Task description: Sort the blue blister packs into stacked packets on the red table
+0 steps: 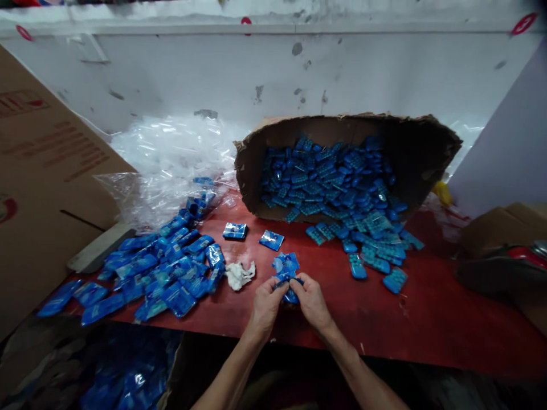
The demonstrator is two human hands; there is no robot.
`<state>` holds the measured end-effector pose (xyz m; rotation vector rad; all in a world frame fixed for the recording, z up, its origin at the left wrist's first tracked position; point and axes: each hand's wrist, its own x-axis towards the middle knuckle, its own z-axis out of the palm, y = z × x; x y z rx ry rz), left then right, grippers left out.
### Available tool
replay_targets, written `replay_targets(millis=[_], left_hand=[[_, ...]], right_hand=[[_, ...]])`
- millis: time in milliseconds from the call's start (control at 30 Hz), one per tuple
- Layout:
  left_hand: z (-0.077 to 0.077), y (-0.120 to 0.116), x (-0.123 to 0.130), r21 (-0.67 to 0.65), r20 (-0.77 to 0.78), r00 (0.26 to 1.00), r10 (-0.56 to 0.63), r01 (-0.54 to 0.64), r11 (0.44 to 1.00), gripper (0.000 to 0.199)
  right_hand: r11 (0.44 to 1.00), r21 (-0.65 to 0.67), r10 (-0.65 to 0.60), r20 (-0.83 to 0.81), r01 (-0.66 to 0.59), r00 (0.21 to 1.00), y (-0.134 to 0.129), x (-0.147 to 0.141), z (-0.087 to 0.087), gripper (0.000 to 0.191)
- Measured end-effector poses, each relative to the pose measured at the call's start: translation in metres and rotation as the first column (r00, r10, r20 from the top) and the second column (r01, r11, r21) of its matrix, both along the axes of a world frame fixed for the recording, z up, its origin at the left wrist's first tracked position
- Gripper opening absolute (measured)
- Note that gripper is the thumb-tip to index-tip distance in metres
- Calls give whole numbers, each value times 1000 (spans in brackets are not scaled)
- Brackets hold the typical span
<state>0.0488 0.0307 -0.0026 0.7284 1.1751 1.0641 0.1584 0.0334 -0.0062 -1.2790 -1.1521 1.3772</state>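
Pieces [320,173] in carton [248,191]; packets [179,298] left; table [423,330] beneath

A blue printed card [286,263], uneven in outline, is pinched between the fingertips of the left hand [265,307] and right hand [315,304], on the near side of the open carton [249,188]. Its far part shows flat beyond the fingers; more blue shows just below them, too small and covered to make out. Between it and the carton lies a flat blue packet [271,240], set slantwise; near the carton's left rim lies a small blue stack [235,230], level and squared.
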Motion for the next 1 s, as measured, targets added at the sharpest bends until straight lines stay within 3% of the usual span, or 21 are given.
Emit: replay_targets(millis=[133,433,533,600,800,900,1000], left_hand=[[2,6,2,-5,-43,999,-23,23,1000,26],[6,2,3,-71,116,986,-117,125,990,27],[9,2,-5,-116,219,956,-198,227,967,26],[11,2,-11,-138,255,947,-195,235,962,25],[8,-3,-14,-241,293,952,-88,163,957,28],[10,-7,-14,-277,313,945,-90,181,944,29],[13,-10,-16,-313,337,939,-75,187,931,27]], right_hand=[[991,117,-85,198,62,976,0,0,2,23],[984,155,34,325,-88,945,-1,9,2,31],[959,78,203,477,-271,855,4,20,11,40],[945,51,233,583,-322,778,16,29,20,48],[992,88,-20,823,-92,568,92,48,28,31],[996,48,-3,871,-78,492,116,48,20,35],[994,17,34,884,-105,466,115,50,13,22]])
